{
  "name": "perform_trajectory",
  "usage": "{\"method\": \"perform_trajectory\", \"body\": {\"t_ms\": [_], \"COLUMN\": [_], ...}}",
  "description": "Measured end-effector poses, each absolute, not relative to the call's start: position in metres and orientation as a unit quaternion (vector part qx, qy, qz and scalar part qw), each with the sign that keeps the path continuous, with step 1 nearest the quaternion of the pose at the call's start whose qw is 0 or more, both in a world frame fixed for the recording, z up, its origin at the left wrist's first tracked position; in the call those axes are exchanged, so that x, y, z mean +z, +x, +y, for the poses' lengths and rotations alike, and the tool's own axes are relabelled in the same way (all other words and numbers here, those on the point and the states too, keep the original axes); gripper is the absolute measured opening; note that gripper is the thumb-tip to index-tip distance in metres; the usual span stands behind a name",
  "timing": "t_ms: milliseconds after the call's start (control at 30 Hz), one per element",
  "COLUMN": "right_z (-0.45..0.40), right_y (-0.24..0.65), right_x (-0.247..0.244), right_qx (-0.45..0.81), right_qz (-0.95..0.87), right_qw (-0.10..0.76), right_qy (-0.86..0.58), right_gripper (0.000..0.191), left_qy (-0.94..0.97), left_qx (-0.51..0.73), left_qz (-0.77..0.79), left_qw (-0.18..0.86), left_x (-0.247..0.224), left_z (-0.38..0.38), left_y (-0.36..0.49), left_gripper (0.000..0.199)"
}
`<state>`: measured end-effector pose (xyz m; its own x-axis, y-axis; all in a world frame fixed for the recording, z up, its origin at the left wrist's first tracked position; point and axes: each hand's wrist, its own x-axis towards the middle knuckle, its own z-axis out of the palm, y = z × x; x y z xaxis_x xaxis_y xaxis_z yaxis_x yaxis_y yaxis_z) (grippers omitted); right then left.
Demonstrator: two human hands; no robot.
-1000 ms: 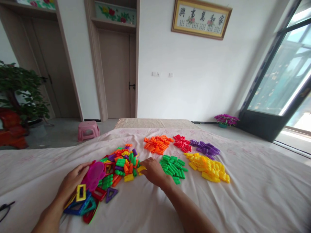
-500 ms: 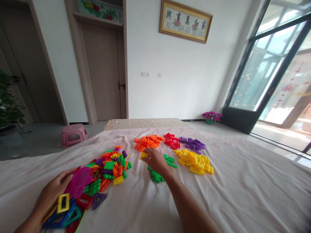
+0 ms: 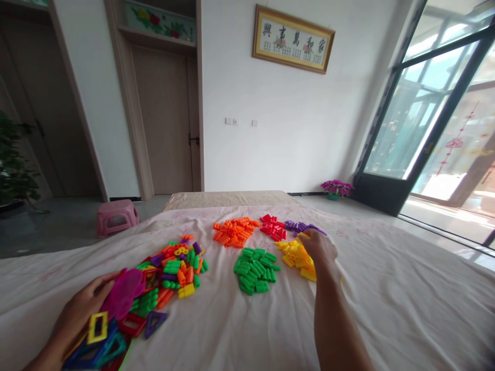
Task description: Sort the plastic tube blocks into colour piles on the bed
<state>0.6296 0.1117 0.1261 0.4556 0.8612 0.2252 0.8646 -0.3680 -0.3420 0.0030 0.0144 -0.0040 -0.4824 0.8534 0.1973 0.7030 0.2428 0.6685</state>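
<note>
While left hand [image 3: 82,305] grips magenta piece [image 3: 126,292] — right hand [image 3: 320,248] pinches yellow block [image 3: 303,236] (by pile [image 3: 295,255])

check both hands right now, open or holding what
Left hand: at the magenta piece; grip cannot be told.
Right hand: closed on a yellow piece.

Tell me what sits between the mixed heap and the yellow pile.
In the head view, the green pile lies there, with bare cloth between it and the mixed heap; the orange pile is farther back.
</note>
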Motion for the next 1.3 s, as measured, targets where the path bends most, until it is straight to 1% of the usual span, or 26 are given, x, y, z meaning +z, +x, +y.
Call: {"method": "perform_trajectory", "body": {"t_ms": [100,200,300,367,467,533,700,833,933,1067,1233,1300], "right_z": [0.112,0.114,0.114,0.110,0.098,0.090,0.081,0.084,0.084,0.080,0.077,0.077], "right_y": [0.631,0.607,0.560,0.521,0.465,0.435,0.391,0.380,0.378,0.378,0.379,0.381], "right_x": [0.128,0.133,0.133,0.126,0.104,0.086,0.049,0.036,0.033,0.034,0.038,0.043], "right_qx": [-0.041,-0.044,0.003,0.038,0.073,0.088,0.115,0.127,0.121,0.086,0.063,0.048], "right_qz": [-0.508,-0.566,-0.664,-0.729,-0.816,-0.848,-0.872,-0.881,-0.885,-0.872,-0.865,-0.862], "right_qw": [0.234,0.285,0.313,0.299,0.236,0.218,0.218,0.200,0.197,0.198,0.193,0.195], "right_qy": [-0.828,-0.772,-0.679,-0.615,-0.522,-0.475,-0.422,-0.409,-0.405,-0.439,-0.458,-0.465], "right_gripper": [0.048,0.042,0.035,0.031,0.029,0.034,0.061,0.067,0.064,0.057,0.035,0.032], "left_qy": [0.484,0.481,0.495,0.498,0.496,0.494,0.495,0.497,0.498,0.501,0.501,0.499], "left_qx": [0.365,0.364,0.369,0.371,0.364,0.357,0.354,0.366,0.367,0.362,0.356,0.356], "left_qz": [0.776,0.779,0.771,0.769,0.774,0.780,0.780,0.774,0.773,0.773,0.777,0.779], "left_qw": [0.172,0.171,0.159,0.152,0.149,0.144,0.146,0.142,0.140,0.138,0.134,0.134], "left_x": [-0.008,-0.009,-0.008,-0.008,-0.006,-0.005,-0.005,-0.009,-0.013,-0.015,-0.012,-0.012], "left_z": [0.017,0.018,0.016,0.015,0.014,0.014,0.015,0.017,0.019,0.019,0.017,0.016], "left_y": [-0.001,-0.002,0.001,0.002,0.004,0.005,0.004,0.002,-0.001,-0.002,0.001,0.001], "left_gripper": [0.043,0.045,0.047,0.049,0.049,0.048,0.046,0.045,0.045,0.046,0.047,0.047]}}
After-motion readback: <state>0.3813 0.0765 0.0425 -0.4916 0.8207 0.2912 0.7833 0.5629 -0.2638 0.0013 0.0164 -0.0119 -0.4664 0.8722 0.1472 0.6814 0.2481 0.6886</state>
